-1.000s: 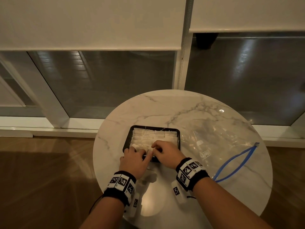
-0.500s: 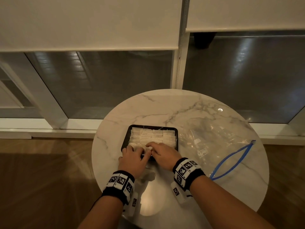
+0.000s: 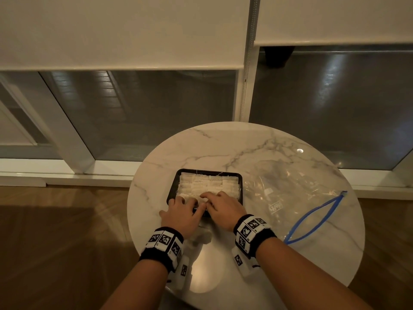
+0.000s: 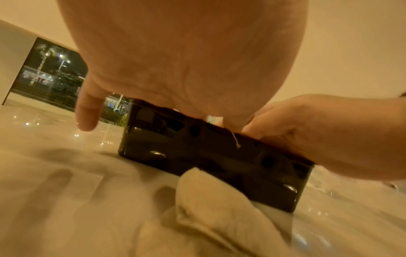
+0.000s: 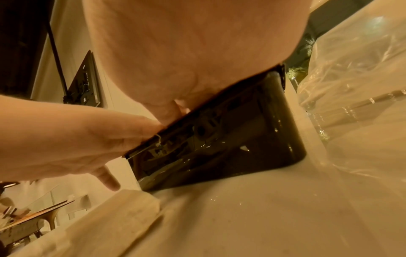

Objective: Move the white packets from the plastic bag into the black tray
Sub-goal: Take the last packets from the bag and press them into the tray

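White packets [image 3: 206, 186]: packed in rows in the black tray [image 3: 172, 190], centre of the head view, on the round marble bench [image 3: 223, 144].
Left hand [image 3: 182, 212]: at the tray's near-left edge, fingers curled down onto the nearest row; grip on a packet cannot be told.
Right hand [image 3: 220, 208]: just beside it, fingertips bent onto the same row; grip likewise unclear.
Plastic bag [image 3: 297, 198]: flat to the right of the tray, blue-edged mouth open toward the lower right; looks emptied.
Key relation: near row runs left to right, directly under both hands.
Loose packet [image 4: 211, 196]: on the bench below the wrists, nearer than the tray.
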A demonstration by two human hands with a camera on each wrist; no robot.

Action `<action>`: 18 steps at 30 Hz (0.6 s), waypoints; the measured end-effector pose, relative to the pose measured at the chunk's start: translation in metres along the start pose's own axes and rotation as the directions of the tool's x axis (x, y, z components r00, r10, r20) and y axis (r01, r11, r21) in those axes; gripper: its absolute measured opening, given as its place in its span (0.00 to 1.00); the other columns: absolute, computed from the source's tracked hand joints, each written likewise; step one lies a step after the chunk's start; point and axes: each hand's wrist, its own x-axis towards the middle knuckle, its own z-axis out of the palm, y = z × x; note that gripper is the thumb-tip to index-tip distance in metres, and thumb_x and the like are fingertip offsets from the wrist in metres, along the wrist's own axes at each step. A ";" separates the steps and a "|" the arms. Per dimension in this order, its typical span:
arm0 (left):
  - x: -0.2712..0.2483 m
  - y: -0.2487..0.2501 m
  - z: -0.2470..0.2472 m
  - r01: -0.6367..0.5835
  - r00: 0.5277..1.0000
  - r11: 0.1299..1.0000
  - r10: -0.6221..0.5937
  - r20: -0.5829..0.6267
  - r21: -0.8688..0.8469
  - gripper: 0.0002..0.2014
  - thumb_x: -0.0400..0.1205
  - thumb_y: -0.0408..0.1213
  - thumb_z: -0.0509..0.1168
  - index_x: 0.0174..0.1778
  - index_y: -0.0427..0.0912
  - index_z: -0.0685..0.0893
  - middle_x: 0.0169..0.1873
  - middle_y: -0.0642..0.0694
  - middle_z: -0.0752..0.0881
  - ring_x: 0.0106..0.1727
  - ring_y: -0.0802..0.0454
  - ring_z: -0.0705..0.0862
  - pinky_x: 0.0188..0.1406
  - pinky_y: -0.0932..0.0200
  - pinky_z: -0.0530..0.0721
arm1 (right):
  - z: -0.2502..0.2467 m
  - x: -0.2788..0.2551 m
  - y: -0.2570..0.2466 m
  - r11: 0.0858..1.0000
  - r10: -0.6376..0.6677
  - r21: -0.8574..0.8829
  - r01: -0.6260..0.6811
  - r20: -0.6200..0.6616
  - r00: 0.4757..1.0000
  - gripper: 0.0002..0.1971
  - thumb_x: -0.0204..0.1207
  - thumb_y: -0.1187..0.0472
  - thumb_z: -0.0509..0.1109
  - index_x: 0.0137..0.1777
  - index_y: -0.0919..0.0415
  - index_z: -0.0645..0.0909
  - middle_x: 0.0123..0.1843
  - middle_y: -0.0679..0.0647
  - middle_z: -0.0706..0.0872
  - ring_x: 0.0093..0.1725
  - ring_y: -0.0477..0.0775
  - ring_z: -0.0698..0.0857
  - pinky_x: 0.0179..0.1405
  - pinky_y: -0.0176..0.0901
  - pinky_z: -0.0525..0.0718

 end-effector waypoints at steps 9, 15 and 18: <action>-0.018 -0.008 -0.043 -0.015 0.941 0.997 -0.010 -0.338 -0.071 0.14 0.84 0.57 0.58 0.60 0.58 0.82 0.58 0.56 0.82 0.62 0.51 0.79 0.62 0.41 0.73 | -0.008 -0.024 -0.019 0.930 -0.034 0.327 0.169 -0.382 0.924 0.12 0.82 0.56 0.66 0.63 0.44 0.80 0.47 0.38 0.82 0.50 0.38 0.77 0.50 0.32 0.77; -0.034 -0.023 -0.023 -0.011 0.989 0.957 -0.033 -0.145 -0.290 0.04 0.82 0.50 0.67 0.45 0.56 0.84 0.38 0.56 0.86 0.40 0.58 0.85 0.49 0.48 0.89 | 0.018 -0.051 -0.027 0.933 0.033 0.359 0.018 -0.135 0.990 0.04 0.80 0.51 0.69 0.49 0.46 0.84 0.40 0.43 0.86 0.39 0.40 0.84 0.47 0.44 0.89; -0.035 -0.029 -0.002 0.072 0.997 0.964 -0.066 0.031 -0.255 0.07 0.82 0.51 0.69 0.52 0.55 0.84 0.48 0.54 0.87 0.49 0.55 0.86 0.57 0.50 0.87 | 0.037 -0.054 -0.018 0.919 0.152 0.365 -0.148 0.017 0.988 0.05 0.75 0.49 0.75 0.46 0.45 0.82 0.44 0.43 0.86 0.43 0.42 0.84 0.46 0.41 0.85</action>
